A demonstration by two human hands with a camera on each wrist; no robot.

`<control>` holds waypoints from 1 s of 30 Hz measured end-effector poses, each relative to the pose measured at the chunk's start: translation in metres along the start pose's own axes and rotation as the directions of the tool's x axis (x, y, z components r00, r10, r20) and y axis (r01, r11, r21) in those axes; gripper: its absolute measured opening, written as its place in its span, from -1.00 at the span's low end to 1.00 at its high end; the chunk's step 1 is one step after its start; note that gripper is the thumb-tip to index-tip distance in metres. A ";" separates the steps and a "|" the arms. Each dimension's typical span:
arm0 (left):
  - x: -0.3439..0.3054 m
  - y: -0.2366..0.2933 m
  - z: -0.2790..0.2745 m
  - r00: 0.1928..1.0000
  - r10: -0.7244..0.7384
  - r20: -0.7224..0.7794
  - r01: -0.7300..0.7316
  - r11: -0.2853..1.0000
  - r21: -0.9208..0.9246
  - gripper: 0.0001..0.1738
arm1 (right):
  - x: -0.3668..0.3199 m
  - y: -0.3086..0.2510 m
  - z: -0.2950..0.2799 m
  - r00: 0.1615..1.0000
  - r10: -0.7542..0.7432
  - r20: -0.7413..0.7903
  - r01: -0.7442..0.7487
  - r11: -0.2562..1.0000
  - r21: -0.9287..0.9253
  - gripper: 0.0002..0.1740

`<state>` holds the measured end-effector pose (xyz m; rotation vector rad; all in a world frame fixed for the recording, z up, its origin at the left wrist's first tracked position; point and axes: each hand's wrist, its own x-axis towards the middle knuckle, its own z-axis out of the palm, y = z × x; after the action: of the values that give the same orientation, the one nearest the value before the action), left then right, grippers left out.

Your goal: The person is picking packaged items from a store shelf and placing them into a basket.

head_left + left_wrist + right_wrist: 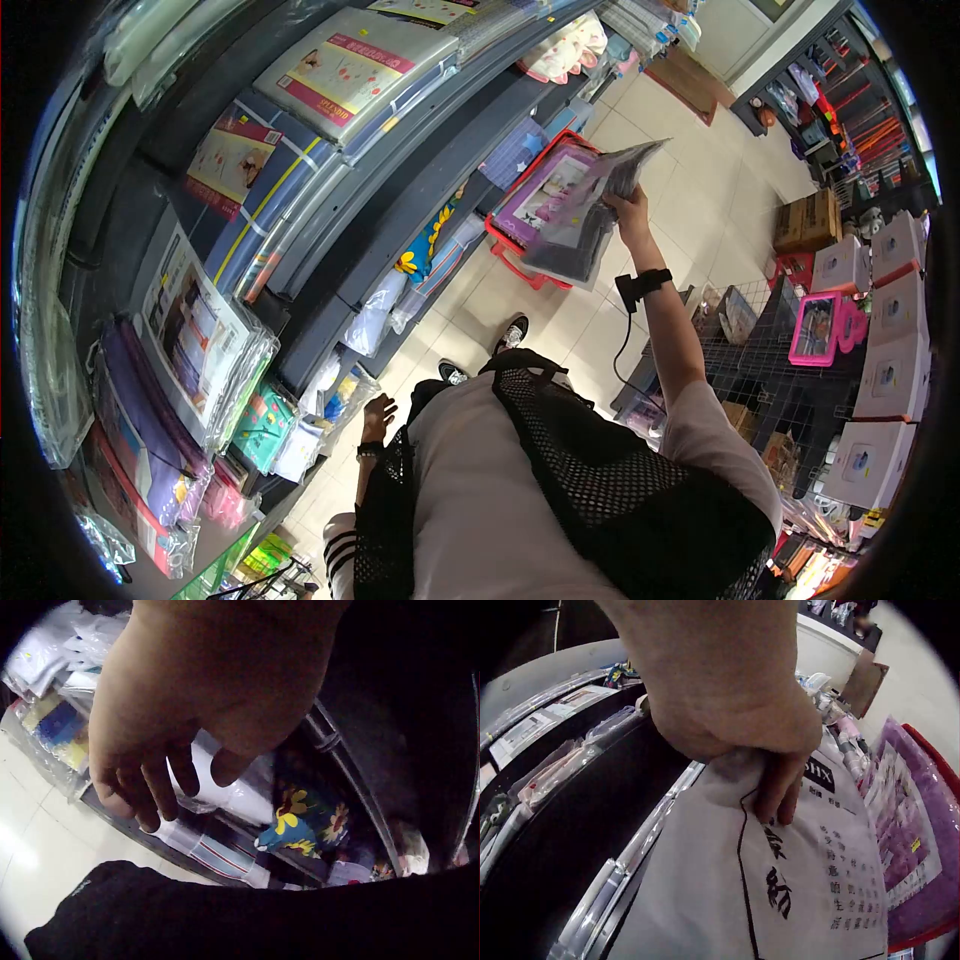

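Note:
My right hand [630, 212] grips the upper edge of a grey, see-through plastic-bagged package [570, 262]. Black printed characters cover its pale front in the right wrist view, where the fingers curl over the top of the bag [697, 877]. Partly behind it is a purple packaged item [540, 200] in a red basket [497, 232] on the floor. My left hand [378, 415] hangs by my side with loosely bent fingers, holding nothing. In the left wrist view that hand [202, 697] is in front of the lower shelf with wrapped goods.
Dark shelves [385, 180] with bagged textiles run along the left. A yellow-flowered blue item [432, 240] lies on the lower shelf. White boxes [888, 370] and a pink-framed item [815, 330] stand on the right beside a wire rack. Pale floor tiles [690, 190] lie between.

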<state>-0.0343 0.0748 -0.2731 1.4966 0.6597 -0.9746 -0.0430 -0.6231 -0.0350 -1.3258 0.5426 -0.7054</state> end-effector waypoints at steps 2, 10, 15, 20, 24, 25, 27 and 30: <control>-0.001 -0.005 -0.001 0.996 -0.039 -0.076 0.039 0.999 -0.004 -0.62 | 0.016 0.002 0.000 1.000 0.002 -0.004 -0.002 1.000 0.023 -0.63; 0.010 -0.029 0.000 0.983 -0.055 -0.178 0.062 0.998 0.029 -0.65 | 0.065 0.111 -0.063 0.989 0.071 -0.127 -0.085 0.990 -0.109 -0.57; 0.003 -0.036 0.009 0.984 -0.082 -0.159 0.077 0.996 -0.038 -0.58 | 0.043 0.194 -0.113 0.843 0.252 -0.476 -0.407 0.877 -0.256 -0.43; 0.030 -0.083 -0.029 0.988 0.151 0.022 -0.152 0.960 0.233 -0.55 | 0.059 0.182 -0.103 0.822 0.256 -0.509 -0.490 0.773 -0.403 -0.34; 0.022 -0.064 -0.017 0.990 -0.084 -0.112 0.089 0.995 0.048 -0.58 | 0.051 0.155 -0.089 0.767 0.243 -0.594 -0.579 0.660 -0.478 -0.09; 0.019 -0.058 -0.013 0.990 -0.085 -0.111 0.091 0.995 0.050 -0.58 | 0.047 0.138 -0.075 0.765 0.243 -0.596 -0.581 0.659 -0.477 -0.09; 0.016 -0.053 -0.009 0.987 -0.099 -0.130 0.103 0.994 0.022 -0.57 | 0.037 0.109 -0.046 0.824 -0.027 -0.566 -0.546 0.229 -0.806 0.02; 0.014 -0.052 -0.004 0.996 0.058 -0.069 -0.042 0.978 0.207 -0.58 | 0.028 0.128 -0.043 0.987 -0.035 -0.159 -0.156 0.070 -0.985 0.09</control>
<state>-0.0710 0.0859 -0.3116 1.7300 0.5851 -0.9747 -0.0351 -0.6609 -0.1677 -2.5887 1.3791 -0.2293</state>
